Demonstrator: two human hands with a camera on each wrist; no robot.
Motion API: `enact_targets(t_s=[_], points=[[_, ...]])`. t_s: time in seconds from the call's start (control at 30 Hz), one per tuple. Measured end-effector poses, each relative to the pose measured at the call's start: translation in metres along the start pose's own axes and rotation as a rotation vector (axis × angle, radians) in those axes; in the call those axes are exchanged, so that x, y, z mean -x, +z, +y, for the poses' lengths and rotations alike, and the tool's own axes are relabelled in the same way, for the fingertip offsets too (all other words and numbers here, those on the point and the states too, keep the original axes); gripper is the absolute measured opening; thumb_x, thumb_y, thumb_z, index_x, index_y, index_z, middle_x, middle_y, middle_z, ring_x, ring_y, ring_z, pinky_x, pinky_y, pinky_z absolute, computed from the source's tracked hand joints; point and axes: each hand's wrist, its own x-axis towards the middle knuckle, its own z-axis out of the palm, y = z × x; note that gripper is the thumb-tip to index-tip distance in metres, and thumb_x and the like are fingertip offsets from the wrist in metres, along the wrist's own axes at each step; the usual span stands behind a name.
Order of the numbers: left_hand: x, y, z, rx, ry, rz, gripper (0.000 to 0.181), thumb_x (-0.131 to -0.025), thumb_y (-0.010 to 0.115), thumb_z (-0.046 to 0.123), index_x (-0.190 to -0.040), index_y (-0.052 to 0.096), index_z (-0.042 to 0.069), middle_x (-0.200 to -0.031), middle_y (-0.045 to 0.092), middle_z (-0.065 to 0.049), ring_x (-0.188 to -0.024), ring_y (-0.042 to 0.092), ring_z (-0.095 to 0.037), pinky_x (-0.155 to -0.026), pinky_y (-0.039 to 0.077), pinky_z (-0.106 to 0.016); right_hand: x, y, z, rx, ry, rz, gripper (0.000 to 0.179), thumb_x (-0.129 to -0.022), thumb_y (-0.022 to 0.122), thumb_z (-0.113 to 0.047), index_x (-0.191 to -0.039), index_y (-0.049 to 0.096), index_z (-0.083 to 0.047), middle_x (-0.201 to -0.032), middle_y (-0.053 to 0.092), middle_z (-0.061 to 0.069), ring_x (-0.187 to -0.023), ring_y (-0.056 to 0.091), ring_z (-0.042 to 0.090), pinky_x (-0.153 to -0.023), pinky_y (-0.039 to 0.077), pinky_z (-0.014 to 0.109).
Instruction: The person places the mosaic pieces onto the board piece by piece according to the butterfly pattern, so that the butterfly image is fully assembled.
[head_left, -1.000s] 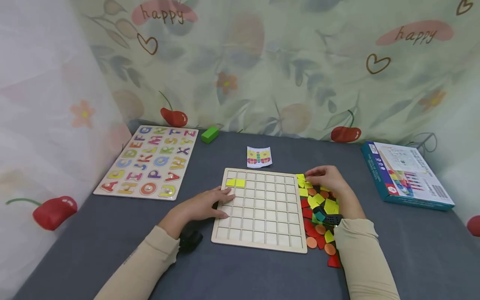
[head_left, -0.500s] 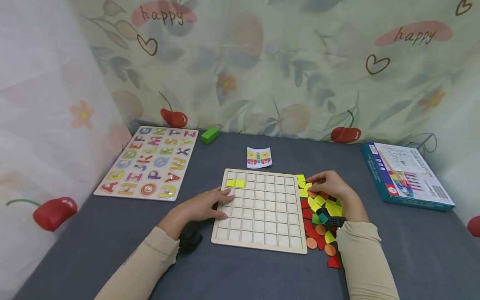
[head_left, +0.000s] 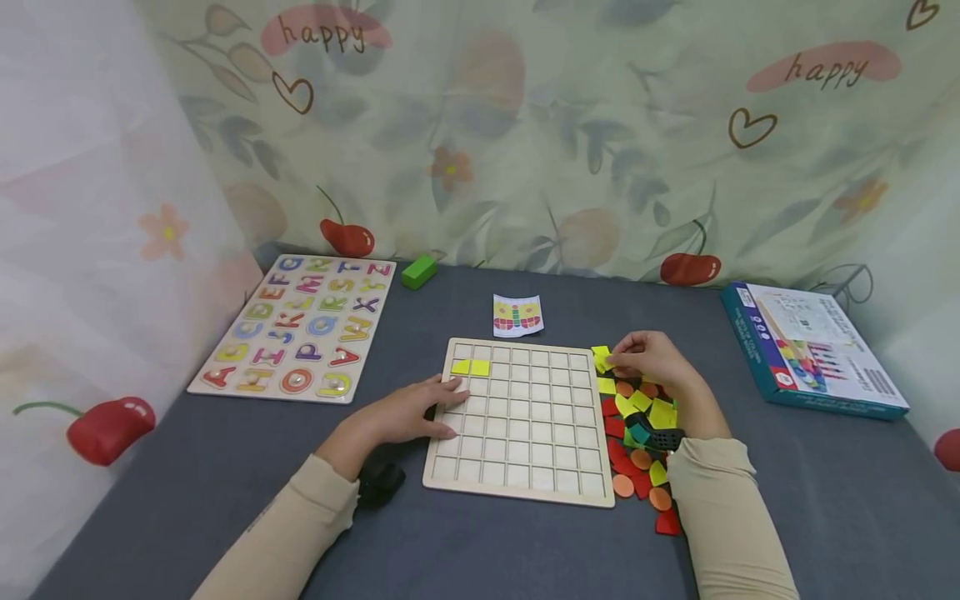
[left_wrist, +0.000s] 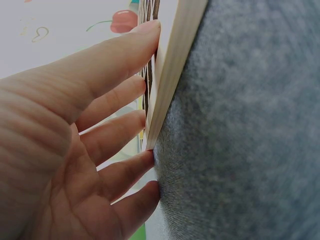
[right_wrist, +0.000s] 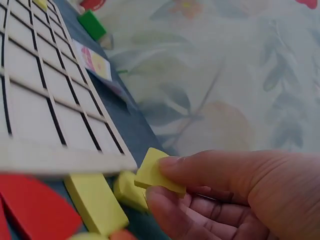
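A wooden grid board (head_left: 517,421) lies in the middle of the table, with two yellow tiles (head_left: 481,367) in its upper left cells. My left hand (head_left: 401,408) rests on the board's left edge, thumb and fingertips touching the rim, fingers fairly straight. Past the board's right edge, my right hand (head_left: 652,358) pinches a yellow tile (right_wrist: 159,170) between thumb and finger, clear in the right wrist view. Beneath and beside that hand spreads a pile of loose tiles (head_left: 615,427) in yellow, red, orange and green, partly hidden by the wrist.
Behind the board lies a small butterfly picture card (head_left: 517,316). A letter puzzle board (head_left: 296,325) sits at the left, near a green block (head_left: 419,272). On the far right is a flat toy box (head_left: 817,350). A patterned cloth (head_left: 525,150) hangs along the back.
My right hand dipped slightly toward the front among the yellow tiles, then came back up and left, now with a yellow tile pinched. My left hand and the board have stayed put.
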Motion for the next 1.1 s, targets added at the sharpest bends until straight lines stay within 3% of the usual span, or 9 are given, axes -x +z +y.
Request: enact_targets(t_s=[0.17, 0.4, 0.77, 0.93, 1.1], points=[[-0.001, 0.001, 0.0, -0.003, 0.002, 0.004, 0.062, -0.084, 0.069, 0.025, -0.14, 0.043, 0.016, -0.154, 0.026, -0.003, -0.145, 0.011, -0.028, -0.115, 0.021, -0.048, -0.007, 0.015, -0.017, -0.045, -0.023, -0.033, 0.028, -0.09, 0.061, -0.013, -0.108, 0.06, 0.008, -0.087, 0.068, 0.008, -0.073, 0.066, 0.013, -0.074, 0.056, 0.029], [0.0, 0.0, 0.001, -0.003, 0.006, 0.007, 0.062, -0.084, 0.069, 0.024, -0.14, 0.043, 0.015, -0.154, 0.026, -0.003, -0.145, 0.012, -0.029, -0.114, 0.021, -0.048, -0.018, 0.041, -0.036, 0.018, -0.035, -0.031, 0.029, -0.089, 0.063, -0.019, -0.111, 0.067, -0.001, -0.103, 0.063, 0.01, -0.086, 0.052, 0.021, -0.072, 0.046, 0.028], [0.0, -0.001, 0.0, 0.001, 0.007, -0.004, 0.062, -0.085, 0.068, 0.025, -0.141, 0.042, 0.015, -0.154, 0.025, -0.004, -0.145, 0.011, -0.03, -0.115, 0.02, -0.049, -0.032, 0.089, -0.065, -0.188, -0.079, -0.117, 0.02, -0.086, 0.064, -0.006, -0.101, 0.06, 0.005, -0.077, 0.061, 0.003, -0.068, 0.062, 0.016, -0.066, 0.055, 0.028], [0.0, -0.002, -0.002, -0.003, 0.007, -0.008, 0.062, -0.085, 0.067, 0.026, -0.141, 0.042, 0.015, -0.154, 0.025, -0.003, -0.145, 0.011, -0.03, -0.114, 0.021, -0.049, -0.037, 0.109, -0.072, -0.185, -0.062, -0.136, 0.016, -0.085, 0.063, -0.005, -0.097, 0.059, 0.005, -0.073, 0.061, 0.005, -0.06, 0.061, 0.013, -0.061, 0.054, 0.025], [-0.001, -0.002, -0.001, -0.007, 0.004, -0.01, 0.062, -0.085, 0.067, 0.027, -0.141, 0.042, 0.016, -0.154, 0.025, -0.002, -0.145, 0.011, -0.029, -0.114, 0.021, -0.05, -0.038, 0.12, -0.074, -0.102, -0.072, -0.113, 0.013, -0.085, 0.065, -0.006, -0.093, 0.062, 0.005, -0.074, 0.06, 0.006, -0.059, 0.06, 0.011, -0.06, 0.054, 0.023]])
